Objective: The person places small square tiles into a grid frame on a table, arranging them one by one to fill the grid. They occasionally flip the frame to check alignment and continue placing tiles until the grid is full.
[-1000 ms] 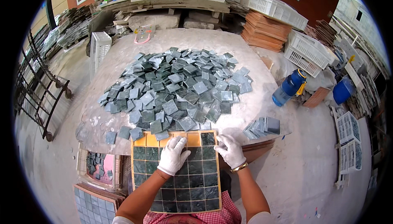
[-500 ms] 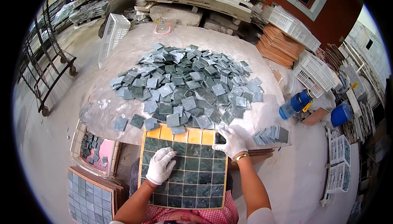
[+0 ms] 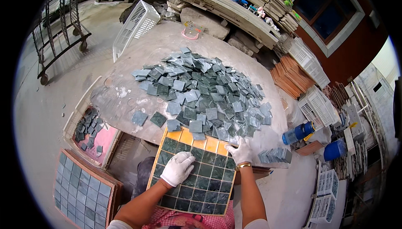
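Observation:
A square board (image 3: pixel 153 173) with a yellow grid lies tilted across my lap, against the table's near edge. Dark green square stone tiles (image 3: pixel 205 169) fill most of its cells, while yellow base shows along the far row. My left hand (image 3: pixel 179 168), in a white glove, rests on the tiles left of the middle, its fingers loosely bent and close together. At the board's far right corner is my right hand (image 3: pixel 241 151), also gloved, thumb apart from the fingers. It hides the corner cell. Loose green tiles (image 3: pixel 201 86) lie heaped beyond the board.
A row of tiles (image 3: pixel 275 156) leans at the table's right. Left of me are a pink-lined crate (image 3: pixel 109 145) of tile pieces and a stack of tiled boards (image 3: pixel 81 187). A blue bottle (image 3: pixel 298 133), white crates (image 3: pixel 317 107) and a wheeled rack (image 3: pixel 63 49) stand around.
The view has turned, so the table and board appear slanted. Both hands stay on the board, the right one at its far corner. A dark tile seen there before is now hidden.

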{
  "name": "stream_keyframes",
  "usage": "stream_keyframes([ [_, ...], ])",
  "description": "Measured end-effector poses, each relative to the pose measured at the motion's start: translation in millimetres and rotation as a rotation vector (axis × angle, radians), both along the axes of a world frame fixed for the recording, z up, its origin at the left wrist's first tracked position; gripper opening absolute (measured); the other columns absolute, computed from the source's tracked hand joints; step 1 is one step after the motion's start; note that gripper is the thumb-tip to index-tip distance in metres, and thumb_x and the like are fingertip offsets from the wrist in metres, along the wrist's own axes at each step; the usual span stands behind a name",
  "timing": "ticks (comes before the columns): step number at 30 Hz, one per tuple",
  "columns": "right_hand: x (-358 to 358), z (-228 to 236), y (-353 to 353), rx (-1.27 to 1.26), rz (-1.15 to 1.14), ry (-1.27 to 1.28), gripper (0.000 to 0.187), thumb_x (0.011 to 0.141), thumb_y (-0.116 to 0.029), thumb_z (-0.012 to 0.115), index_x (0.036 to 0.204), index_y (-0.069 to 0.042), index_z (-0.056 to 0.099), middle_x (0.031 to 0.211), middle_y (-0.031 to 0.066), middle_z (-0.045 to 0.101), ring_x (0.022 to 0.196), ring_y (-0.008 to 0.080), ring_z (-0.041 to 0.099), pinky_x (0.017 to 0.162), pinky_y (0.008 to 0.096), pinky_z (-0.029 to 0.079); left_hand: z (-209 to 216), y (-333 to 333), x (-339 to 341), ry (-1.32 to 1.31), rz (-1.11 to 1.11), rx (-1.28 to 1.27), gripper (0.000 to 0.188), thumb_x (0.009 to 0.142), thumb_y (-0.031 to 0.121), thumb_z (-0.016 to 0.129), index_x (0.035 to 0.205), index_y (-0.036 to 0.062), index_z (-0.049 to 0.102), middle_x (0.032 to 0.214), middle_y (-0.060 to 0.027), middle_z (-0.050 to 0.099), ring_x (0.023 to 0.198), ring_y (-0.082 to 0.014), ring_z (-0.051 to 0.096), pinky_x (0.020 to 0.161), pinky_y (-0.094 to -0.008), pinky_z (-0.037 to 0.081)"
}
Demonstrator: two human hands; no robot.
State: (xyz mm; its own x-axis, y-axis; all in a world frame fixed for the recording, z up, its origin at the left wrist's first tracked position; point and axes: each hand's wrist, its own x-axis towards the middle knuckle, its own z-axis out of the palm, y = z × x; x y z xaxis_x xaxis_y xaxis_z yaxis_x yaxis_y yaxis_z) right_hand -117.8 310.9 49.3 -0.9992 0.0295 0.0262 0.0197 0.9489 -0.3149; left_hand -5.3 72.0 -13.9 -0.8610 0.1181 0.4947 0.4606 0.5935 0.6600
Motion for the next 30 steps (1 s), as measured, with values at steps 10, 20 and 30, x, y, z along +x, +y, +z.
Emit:
stream_keyframes([
  [10,-48.3,-9.2,-26.5,0.042,0.194,-0.040,0.044,0.078,-0.029,0.068,0.111,-0.001,0.062,0.104,0.0227,0.064,0.097,0.0363,0.061,0.084,0.0399,0.048,-5.3,-1.2,-0.1,0.033,-0.031,0.062,0.028,0.075,0.010,0.067,0.102,0.0026,0.060,0.104,-0.0145,0.059,0.100,-0.0321,0.057,0.087,-0.0398,0.047],
  [20,-37.7,-19.3,32.2,-0.490,0.208,-0.339,0.028,0.087,-0.012,0.056,0.114,-0.007,0.063,0.087,0.0061,0.065,0.055,0.0085,0.053,0.054,0.0250,0.046,5.1,15.0,-29.0,-0.019,0.200,-0.031,0.046,0.073,0.015,0.070,0.116,0.0063,0.055,0.117,-0.0134,0.054,0.107,-0.0307,0.053,0.091,-0.0397,0.044],
  [30,-12.9,-28.0,17.4,-0.010,0.601,0.071,0.030,0.084,-0.017,0.059,0.111,-0.005,0.063,0.103,0.0155,0.061,0.094,0.0326,0.059,0.081,0.0380,0.048,32.2,-6.9,-128.3,-0.255,0.161,-0.384,0.051,0.068,0.026,0.074,0.111,0.0073,0.054,0.113,-0.0105,0.053,0.100,-0.0317,0.053,0.083,-0.0402,0.048],
])
